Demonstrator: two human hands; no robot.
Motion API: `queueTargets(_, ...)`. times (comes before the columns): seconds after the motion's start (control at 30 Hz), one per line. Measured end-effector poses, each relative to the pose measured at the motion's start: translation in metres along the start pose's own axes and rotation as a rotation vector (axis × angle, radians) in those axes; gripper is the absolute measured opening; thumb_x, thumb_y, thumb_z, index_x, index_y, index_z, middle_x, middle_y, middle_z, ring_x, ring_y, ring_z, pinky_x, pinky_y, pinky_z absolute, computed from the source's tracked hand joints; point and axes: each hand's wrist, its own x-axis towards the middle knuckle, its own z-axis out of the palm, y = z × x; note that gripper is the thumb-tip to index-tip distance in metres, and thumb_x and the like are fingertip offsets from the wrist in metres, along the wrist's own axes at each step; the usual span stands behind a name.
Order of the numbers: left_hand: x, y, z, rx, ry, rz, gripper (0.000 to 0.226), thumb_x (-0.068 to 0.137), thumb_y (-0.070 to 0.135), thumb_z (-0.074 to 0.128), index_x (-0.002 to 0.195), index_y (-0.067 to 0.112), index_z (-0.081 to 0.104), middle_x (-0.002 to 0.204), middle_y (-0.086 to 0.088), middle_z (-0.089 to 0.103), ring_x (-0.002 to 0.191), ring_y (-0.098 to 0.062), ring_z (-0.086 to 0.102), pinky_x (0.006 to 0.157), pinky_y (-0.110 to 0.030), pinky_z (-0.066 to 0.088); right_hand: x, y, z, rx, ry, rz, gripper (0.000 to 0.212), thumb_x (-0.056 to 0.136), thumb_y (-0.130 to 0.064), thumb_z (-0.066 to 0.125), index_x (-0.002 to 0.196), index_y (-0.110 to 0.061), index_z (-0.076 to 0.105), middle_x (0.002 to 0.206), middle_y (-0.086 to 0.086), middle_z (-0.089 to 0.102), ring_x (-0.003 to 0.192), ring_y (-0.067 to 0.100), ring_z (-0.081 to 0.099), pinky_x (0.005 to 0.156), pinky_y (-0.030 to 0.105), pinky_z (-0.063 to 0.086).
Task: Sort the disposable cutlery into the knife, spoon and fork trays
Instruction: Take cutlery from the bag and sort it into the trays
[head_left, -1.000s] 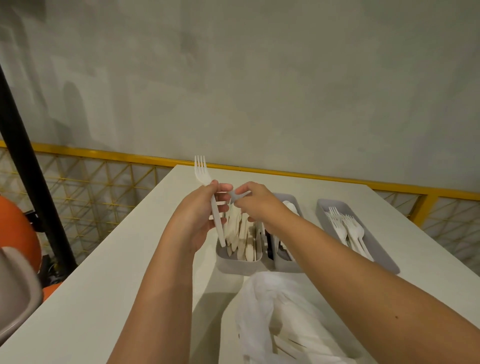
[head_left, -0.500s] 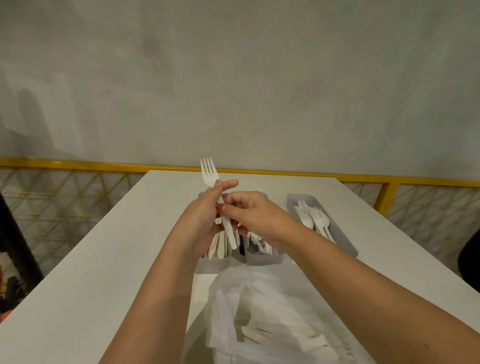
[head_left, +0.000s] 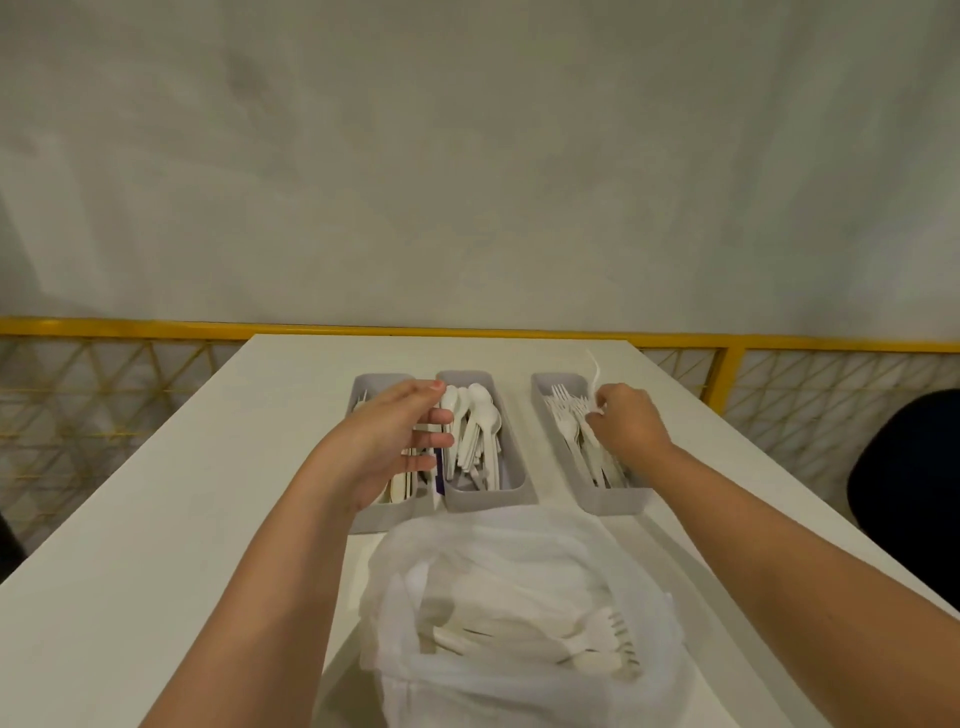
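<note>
Three grey trays stand side by side on the white table. The knife tray is on the left, and my left hand hovers over it with fingers spread and nothing visibly held. In the middle is the spoon tray, filled with white spoons. My right hand is over the fork tray on the right, pinching a white fork whose end sticks up above the fingers. Several forks lie in that tray.
A translucent plastic bag with several unsorted white pieces lies right in front of me, below the trays. A yellow mesh railing runs behind and beside the table. A dark rounded object sits at the right edge.
My right hand took the fork from my left hand and carried it right to the fork tray. My left hand dropped over the knife tray and opened. The camera tilted down and right.
</note>
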Motion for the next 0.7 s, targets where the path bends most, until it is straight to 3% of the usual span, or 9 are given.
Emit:
queueTargets(0.17,0.000,-0.001,-0.001,0.020,0.009,-0.004,0.011,0.096,0.033,0.049,0.098,0.026,0.057,0.099,-0.004,0.059,0.083,-0.017,0.059,0.070,-0.029,0.048,-0.002,0.023,0.011,-0.327,-0.043,0.054,0.022,0.090,-0.003,0.048,0.109,-0.006,0.060,0.107,0.013,0.064,0.089,0.027,0.061,0.073,0.032,0.047)
queueTargets(0.3,0.000,-0.002,0.001,0.058,0.008,-0.019,0.019,0.096,0.034,0.048,0.107,0.023,0.059,0.100,-0.004,0.060,0.083,-0.015,0.059,0.070,-0.028,0.048,-0.004,0.024,0.016,-0.573,-0.098,-0.001,0.029,0.089,-0.003,0.049,0.116,-0.012,0.054,0.115,0.007,0.061,0.105,0.024,0.060,0.087,0.031,0.042)
queueTargets(0.4,0.001,-0.002,0.001,0.070,0.008,-0.026,0.021,0.096,0.035,0.048,0.108,0.023,0.059,0.101,-0.003,0.060,0.083,-0.015,0.060,0.071,-0.028,0.049,-0.003,0.023,0.020,-0.667,-0.119,-0.033,0.032,0.086,-0.003,0.051,0.116,-0.014,0.054,0.116,0.005,0.061,0.108,0.023,0.056,0.089,0.031,0.038)
queueTargets(0.6,0.001,-0.002,-0.001,0.086,-0.003,-0.027,0.023,0.096,0.034,0.049,0.111,0.020,0.059,0.100,-0.002,0.060,0.081,-0.014,0.059,0.070,-0.028,0.048,-0.008,0.018,0.015,-0.641,-0.110,-0.050,0.029,0.089,-0.009,0.046,0.116,-0.012,0.057,0.116,0.007,0.057,0.111,0.025,0.050,0.087,0.032,0.039)
queueTargets(0.7,-0.002,-0.003,0.000,0.171,-0.014,-0.014,0.016,0.095,0.033,0.051,0.102,0.022,0.060,0.097,0.001,0.060,0.079,-0.012,0.059,0.068,-0.025,0.047,-0.017,0.004,0.006,-0.390,-0.080,-0.088,0.030,0.092,-0.012,0.045,0.118,-0.012,0.060,0.118,0.008,0.060,0.109,0.027,0.054,0.084,0.034,0.043)
